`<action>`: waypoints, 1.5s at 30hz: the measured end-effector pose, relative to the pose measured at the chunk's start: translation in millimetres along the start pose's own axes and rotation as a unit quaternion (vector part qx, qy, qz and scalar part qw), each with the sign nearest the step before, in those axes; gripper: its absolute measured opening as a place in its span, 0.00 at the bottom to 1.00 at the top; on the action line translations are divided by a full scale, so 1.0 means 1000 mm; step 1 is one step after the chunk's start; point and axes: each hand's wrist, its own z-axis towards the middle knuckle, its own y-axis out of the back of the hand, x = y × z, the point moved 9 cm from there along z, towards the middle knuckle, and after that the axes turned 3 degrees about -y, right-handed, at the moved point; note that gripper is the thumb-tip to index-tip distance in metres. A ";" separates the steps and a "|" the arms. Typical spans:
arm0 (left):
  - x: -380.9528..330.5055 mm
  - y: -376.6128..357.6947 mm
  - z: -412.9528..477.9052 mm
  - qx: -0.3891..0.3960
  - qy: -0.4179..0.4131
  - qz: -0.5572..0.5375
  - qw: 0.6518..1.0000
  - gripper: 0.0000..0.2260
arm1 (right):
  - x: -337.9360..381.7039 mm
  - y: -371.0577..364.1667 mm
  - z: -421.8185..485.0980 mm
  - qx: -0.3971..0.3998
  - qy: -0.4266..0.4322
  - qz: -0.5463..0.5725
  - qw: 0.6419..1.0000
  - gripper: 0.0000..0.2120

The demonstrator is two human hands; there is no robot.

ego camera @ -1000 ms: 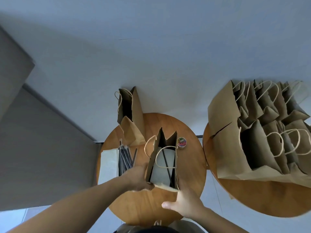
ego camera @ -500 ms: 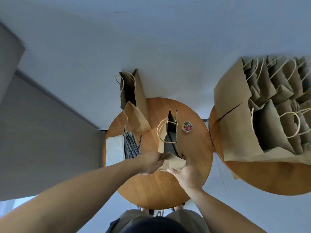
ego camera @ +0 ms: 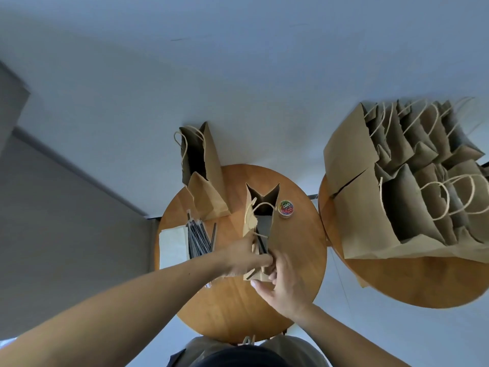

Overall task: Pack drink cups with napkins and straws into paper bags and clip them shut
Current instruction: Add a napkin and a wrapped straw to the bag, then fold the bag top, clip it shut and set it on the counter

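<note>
One open paper bag (ego camera: 275, 234) stands upright in the middle of the near round wooden surface (ego camera: 299, 263), in front of the person. Both hands are on its near top edge. The left hand (ego camera: 244, 258) comes from the left, and its fingers are curled and pinch the paper there. The right hand (ego camera: 287, 280) meets it from the right, with fingers bent round the same edge and the thumb below it, so the two hands almost touch each other. The near part of the mouth is pressed narrow between them, while the far part is open in a V shape. Inside I see one black straw (ego camera: 260, 243) that leans toward the hands. I cannot tell if a cup is in the bag.

Just right of the bag stands one small round tub of coloured clips (ego camera: 286, 207). On the far left part of the same surface there is a second bag (ego camera: 211, 181), open and leaning. Near the left rim lies one flat stack of white napkins (ego camera: 172, 245), and beside it, touching, one bundle of black straws (ego camera: 197, 237); they are too many and too close to count.

To the right stands a second round surface (ego camera: 397, 284), near the first one. It carries a crowd of open bags (ego camera: 357, 207) in overlapping rows, more than six; the exact number I cannot tell.
</note>
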 end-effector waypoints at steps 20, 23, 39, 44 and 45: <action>-0.021 0.030 0.009 -0.106 0.031 0.345 0.932 0.08 | 0.023 0.085 0.105 0.160 0.203 -0.320 0.912 0.13; -0.017 0.035 0.008 -0.151 0.061 0.309 0.937 0.11 | 0.016 0.083 0.107 0.181 0.168 -0.283 0.927 0.11; 0.002 0.056 0.021 -0.205 0.054 0.242 0.947 0.18 | -0.042 0.117 0.171 0.105 -0.089 0.093 0.986 0.22; 0.001 0.063 0.036 -0.190 0.031 0.223 0.956 0.18 | -0.094 0.083 0.207 0.184 -0.139 -0.121 0.965 0.12; 0.003 0.063 0.040 -0.179 0.037 0.222 0.958 0.19 | -0.099 0.073 0.210 0.207 -0.126 -0.164 0.956 0.13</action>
